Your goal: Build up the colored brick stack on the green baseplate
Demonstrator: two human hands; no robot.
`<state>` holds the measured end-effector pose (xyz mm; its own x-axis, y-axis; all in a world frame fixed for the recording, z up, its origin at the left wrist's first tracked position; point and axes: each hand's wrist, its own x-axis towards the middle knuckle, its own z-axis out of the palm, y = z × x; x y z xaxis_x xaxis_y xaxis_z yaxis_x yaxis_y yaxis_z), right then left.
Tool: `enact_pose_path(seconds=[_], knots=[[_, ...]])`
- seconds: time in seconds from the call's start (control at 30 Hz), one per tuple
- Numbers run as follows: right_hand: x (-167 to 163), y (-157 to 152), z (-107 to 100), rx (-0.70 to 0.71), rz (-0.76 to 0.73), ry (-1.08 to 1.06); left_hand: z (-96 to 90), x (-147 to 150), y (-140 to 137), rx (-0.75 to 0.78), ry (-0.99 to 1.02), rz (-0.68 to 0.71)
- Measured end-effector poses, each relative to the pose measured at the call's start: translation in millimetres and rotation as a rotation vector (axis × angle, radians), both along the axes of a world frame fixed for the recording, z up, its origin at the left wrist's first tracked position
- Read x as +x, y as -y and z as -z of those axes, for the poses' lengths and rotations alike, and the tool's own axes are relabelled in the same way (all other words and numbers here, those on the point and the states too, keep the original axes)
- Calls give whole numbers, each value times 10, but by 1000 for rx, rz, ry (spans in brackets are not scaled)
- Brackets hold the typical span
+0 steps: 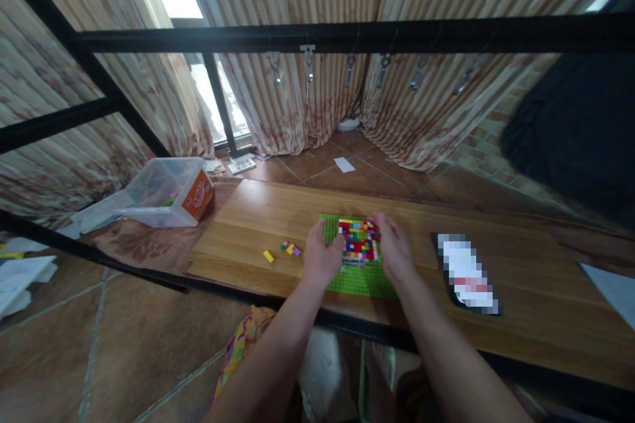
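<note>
A low, many-coloured block of toy bricks [357,242] stands on a green studded baseplate [364,283] on the bench top. At its left side, my left hand [321,252] holds the baseplate's edge, with the thumb against the bricks. My right hand [393,246] curls round the right side of the brick block, its fingertips at the far right corner. The right thumb is mostly hidden. Left of my left hand lie a yellow brick [268,256] and several small loose bricks [290,248] in yellow, purple and green.
To the right, a dark-edged object with a blurred face [466,272] lies on the wooden bench [238,218]. A clear plastic bin [163,195] with an orange label is at the left. A black metal bar [317,36] with hanging clips crosses ahead, before striped curtains [292,99].
</note>
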<state>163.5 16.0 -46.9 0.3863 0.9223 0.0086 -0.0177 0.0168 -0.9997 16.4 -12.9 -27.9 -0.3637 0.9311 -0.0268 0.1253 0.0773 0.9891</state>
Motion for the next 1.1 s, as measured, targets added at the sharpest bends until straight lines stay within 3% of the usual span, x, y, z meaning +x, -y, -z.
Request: enact_pose_path(seconds=[0.17,0.37,0.47,0.6,0.9,1.1], knots=[[132,26,-188,17,100,-68,-152,-660,-75,-30,-358,-68],[180,84,-310,19,103,-102,-141,-1242,-44,-250,-803,122],[174,96,-330,17,101,-112,-141,-1421,-20,-309,-900,169],[147,97,-353,33,80,-98,-136,-1456,-17,-325,-966,236],[104,93,-342,63,49,-96,-119,-1184,-8,-315,-1118,372],[133,84,-339,58,55,-99,-81,-1169,1,-281,-1111,322]])
